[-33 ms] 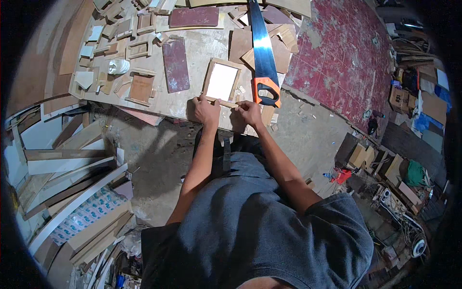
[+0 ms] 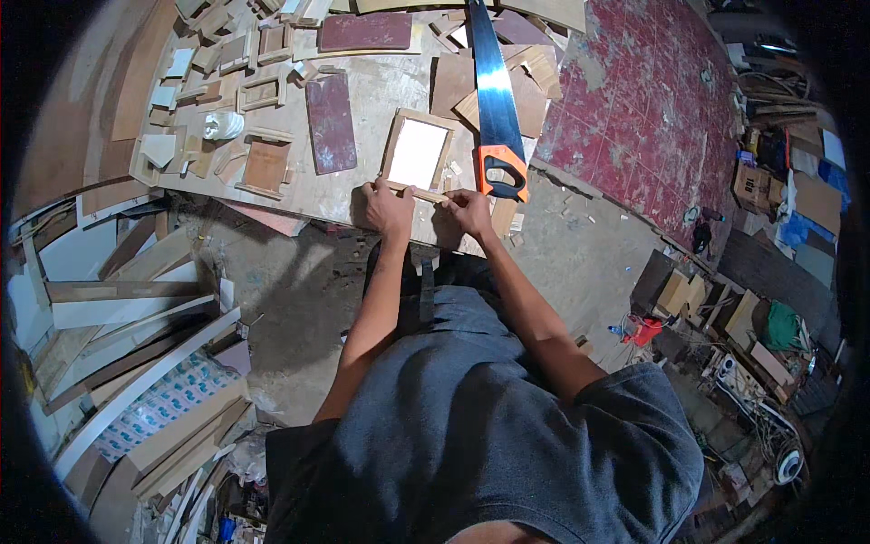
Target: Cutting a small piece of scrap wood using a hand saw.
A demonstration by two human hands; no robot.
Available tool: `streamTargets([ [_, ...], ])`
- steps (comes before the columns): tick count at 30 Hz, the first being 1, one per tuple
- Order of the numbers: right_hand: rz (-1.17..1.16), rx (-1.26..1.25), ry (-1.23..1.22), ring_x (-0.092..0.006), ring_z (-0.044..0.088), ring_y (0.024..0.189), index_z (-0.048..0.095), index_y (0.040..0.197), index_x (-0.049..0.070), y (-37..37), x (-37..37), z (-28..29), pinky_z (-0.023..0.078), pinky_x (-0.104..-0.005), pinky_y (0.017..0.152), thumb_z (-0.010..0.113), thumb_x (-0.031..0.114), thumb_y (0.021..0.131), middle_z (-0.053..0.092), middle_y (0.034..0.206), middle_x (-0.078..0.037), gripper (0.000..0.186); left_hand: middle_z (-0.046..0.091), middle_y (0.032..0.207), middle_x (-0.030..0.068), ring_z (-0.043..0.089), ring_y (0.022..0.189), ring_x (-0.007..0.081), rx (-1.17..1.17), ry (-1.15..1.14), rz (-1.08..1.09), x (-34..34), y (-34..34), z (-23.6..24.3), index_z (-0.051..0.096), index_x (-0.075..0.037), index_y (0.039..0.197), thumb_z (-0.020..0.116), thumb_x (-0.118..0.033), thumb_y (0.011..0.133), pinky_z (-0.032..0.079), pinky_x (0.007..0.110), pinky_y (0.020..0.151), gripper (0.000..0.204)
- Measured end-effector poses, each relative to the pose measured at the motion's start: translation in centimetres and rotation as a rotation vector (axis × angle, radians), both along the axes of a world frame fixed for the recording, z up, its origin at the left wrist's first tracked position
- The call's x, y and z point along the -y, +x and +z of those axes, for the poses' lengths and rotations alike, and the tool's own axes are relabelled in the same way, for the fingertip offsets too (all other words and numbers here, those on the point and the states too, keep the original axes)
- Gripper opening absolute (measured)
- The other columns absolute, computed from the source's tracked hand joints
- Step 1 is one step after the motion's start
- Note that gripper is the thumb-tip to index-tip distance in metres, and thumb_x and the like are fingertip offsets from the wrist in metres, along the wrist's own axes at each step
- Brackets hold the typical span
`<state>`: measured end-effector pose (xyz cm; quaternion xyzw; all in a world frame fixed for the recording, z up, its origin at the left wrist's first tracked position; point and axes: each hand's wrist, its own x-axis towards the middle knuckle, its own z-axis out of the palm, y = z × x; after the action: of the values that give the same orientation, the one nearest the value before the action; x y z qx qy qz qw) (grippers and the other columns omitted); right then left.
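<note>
A small wooden frame (image 2: pixel 391 150) around a bright white panel (image 2: pixel 420 156) lies at the near edge of the worktable. Along its near side runs a short wooden strip (image 2: pixel 428 194). My left hand (image 2: pixel 391 210) grips the strip's left end, fingers closed over it. At the other end, my right hand (image 2: pixel 471 215) pinches the strip between thumb and fingers. Whether the strip is joined to the frame I cannot tell. Just right of the frame lies a handsaw (image 2: pixel 497 100) with an orange and black handle, its blade pointing away from me.
Small wooden frames (image 2: pixel 263 92) and offcuts crowd the table's far left. A dark red board (image 2: pixel 332 124) lies left of the frame; thin wood sheets (image 2: pixel 450 86) lie under the saw. Stacked planks (image 2: pixel 136 290) stand at left, and a red surface (image 2: pixel 625 118) spreads at right.
</note>
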<state>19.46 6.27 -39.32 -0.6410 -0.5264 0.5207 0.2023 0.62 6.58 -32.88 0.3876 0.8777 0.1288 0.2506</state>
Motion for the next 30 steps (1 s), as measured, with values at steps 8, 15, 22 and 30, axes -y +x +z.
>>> streamTargets([
  [8,-0.015,0.003,-0.061,-0.0138,0.068,0.068,0.074,0.093,-0.001,-0.4,-0.3,0.3,0.053,-0.0295,0.064,0.075,0.009,0.084,0.073,0.076,-0.011,0.014,0.056,0.112,0.0166,0.063,0.094,0.0404,-0.007,0.080,0.025,0.7,-0.7,-0.9,0.060,-0.006,0.104,0.089,-0.037,0.065,0.052,0.052,0.073,0.058],
  [15,-0.004,0.025,-0.060,-0.0074,0.062,0.064,0.073,0.092,-0.002,-0.7,-0.3,0.6,0.049,-0.0249,0.059,0.074,0.009,0.085,0.070,0.074,-0.004,0.012,0.065,0.100,0.0158,0.062,0.096,0.0388,0.061,0.279,0.056,1.5,-2.5,-3.7,0.067,-0.004,0.086,0.090,-0.031,0.065,0.050,0.048,0.077,0.041],
  [22,-0.002,0.028,-0.046,-0.0078,0.063,0.067,0.073,0.093,-0.002,-0.3,-0.1,0.3,0.051,-0.0257,0.063,0.074,0.008,0.085,0.071,0.075,-0.004,0.013,0.067,0.093,0.0197,0.063,0.093,0.0400,0.061,0.245,0.095,0.9,-2.2,-3.2,0.066,-0.002,0.083,0.088,-0.019,0.066,0.049,0.047,0.079,0.033],
  [30,0.389,0.317,0.288,-0.0289,0.067,0.073,0.073,0.114,0.015,-1.3,-0.7,3.3,0.054,-0.0375,0.069,0.075,0.022,0.083,0.068,0.084,-0.012,0.032,0.067,0.086,0.0163,0.064,0.085,0.0383,0.152,0.218,0.112,0.2,-2.8,-3.7,0.063,-0.003,0.082,0.091,-0.014,0.060,0.048,0.047,0.076,0.037],
])
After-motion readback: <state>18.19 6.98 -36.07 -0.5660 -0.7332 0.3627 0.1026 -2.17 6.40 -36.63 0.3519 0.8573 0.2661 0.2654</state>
